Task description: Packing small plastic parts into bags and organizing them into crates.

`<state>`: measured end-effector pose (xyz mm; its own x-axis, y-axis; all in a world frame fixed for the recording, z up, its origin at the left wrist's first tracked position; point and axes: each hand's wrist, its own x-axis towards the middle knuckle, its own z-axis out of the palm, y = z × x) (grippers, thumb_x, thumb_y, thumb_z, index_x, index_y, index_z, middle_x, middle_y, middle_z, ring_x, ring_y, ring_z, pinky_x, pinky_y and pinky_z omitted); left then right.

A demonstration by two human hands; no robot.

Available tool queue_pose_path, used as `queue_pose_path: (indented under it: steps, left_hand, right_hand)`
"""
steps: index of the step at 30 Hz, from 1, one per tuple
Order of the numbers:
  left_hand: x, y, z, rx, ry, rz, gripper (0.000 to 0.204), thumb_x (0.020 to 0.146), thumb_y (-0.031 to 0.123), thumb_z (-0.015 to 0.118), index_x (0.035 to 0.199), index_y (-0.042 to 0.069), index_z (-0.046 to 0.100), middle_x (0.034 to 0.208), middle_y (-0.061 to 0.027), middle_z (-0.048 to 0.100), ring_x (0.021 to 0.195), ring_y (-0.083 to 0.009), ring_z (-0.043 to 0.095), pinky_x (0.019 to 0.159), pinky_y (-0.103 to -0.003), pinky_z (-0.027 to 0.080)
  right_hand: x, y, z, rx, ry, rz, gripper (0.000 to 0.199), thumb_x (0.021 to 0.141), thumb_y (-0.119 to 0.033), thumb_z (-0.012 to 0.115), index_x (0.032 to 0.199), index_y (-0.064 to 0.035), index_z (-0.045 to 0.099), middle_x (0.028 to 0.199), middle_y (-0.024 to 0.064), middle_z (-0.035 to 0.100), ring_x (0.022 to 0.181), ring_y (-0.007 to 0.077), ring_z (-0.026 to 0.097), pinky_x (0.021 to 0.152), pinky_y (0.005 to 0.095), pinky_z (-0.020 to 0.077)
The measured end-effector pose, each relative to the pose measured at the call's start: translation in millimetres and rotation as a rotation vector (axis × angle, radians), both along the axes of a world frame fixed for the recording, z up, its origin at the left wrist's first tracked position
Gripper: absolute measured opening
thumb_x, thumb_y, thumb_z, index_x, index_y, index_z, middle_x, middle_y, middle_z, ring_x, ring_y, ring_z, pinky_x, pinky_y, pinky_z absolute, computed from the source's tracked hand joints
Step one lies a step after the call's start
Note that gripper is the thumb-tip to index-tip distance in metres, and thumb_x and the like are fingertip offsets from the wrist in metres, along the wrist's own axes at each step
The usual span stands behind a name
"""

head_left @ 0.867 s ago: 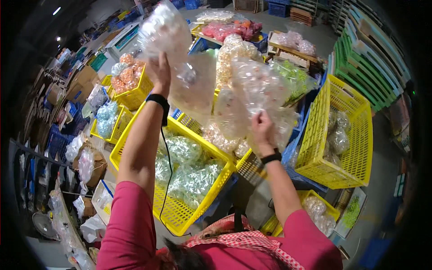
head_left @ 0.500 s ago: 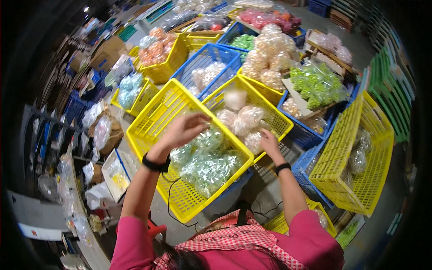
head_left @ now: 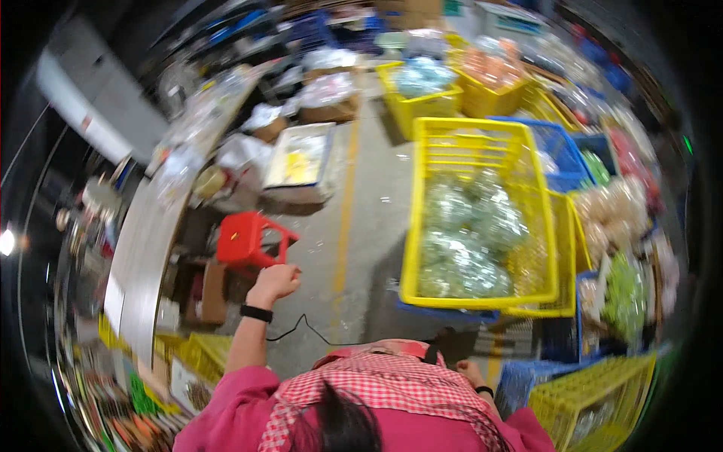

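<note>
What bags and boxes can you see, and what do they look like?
Clear plastic bags of pale green stuff: inside the big yellow crate, middle right.
Flat tray-like box with yellow inside: on the floor, upper middle.
Brown cardboard box: behind it, white bag on top.
Bags of bright green items: far right.

The right hand point(head_left: 468, 371) is mostly hidden behind the person's checked collar and shoulder; only its back and a dark wristband show, so its grip cannot be told. The left hand point(head_left: 274, 282) is curled into a loose fist, and whether it holds the thin black cable point(head_left: 301, 328) beside it cannot be told. The bags in the yellow crate point(head_left: 482, 143) are blurred, their contents unclear. The shelving point(head_left: 143, 248) along the left rim smears into streaks, its small items unreadable. The blue crate point(head_left: 520, 380) and the lower yellow crate point(head_left: 595, 392) are partly cut off by the dark rim.
</note>
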<state>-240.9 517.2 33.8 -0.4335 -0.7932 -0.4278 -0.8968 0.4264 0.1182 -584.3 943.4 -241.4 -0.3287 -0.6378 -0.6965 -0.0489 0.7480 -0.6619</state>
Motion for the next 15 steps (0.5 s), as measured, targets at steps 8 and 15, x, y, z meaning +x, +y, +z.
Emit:
queue_pose_path:
  steps: [8,15]
  left_hand:
    - [264,71,-56,0.067,0.227,0.407,0.035,0.079,0.032,0.059,0.109,0.013,0.059,0.094,-0.0129,0.066,0.091,-0.0296,0.062,0.080,-0.038,0.048]
    - [385,61,-60,0.128,0.425,0.633,0.037,0.081,0.030,0.062,0.111,0.008,0.058,0.089,-0.0099,0.065,0.086,-0.0214,0.061,0.077,-0.032,0.047]
  right_hand:
    - [117,-121,40,-0.064,0.135,0.327,0.015,0.075,-0.004,0.054,0.084,0.0029,0.065,0.072,0.0112,0.064,0.065,0.0197,0.063,0.057,0.0325,0.0483]
    - [180,-253,10,-0.448,0.382,0.835,0.022,0.071,-0.020,0.060,0.085,-0.0046,0.067,0.084,0.0177,0.065,0.080,0.0349,0.062,0.070,0.0400,0.0492]
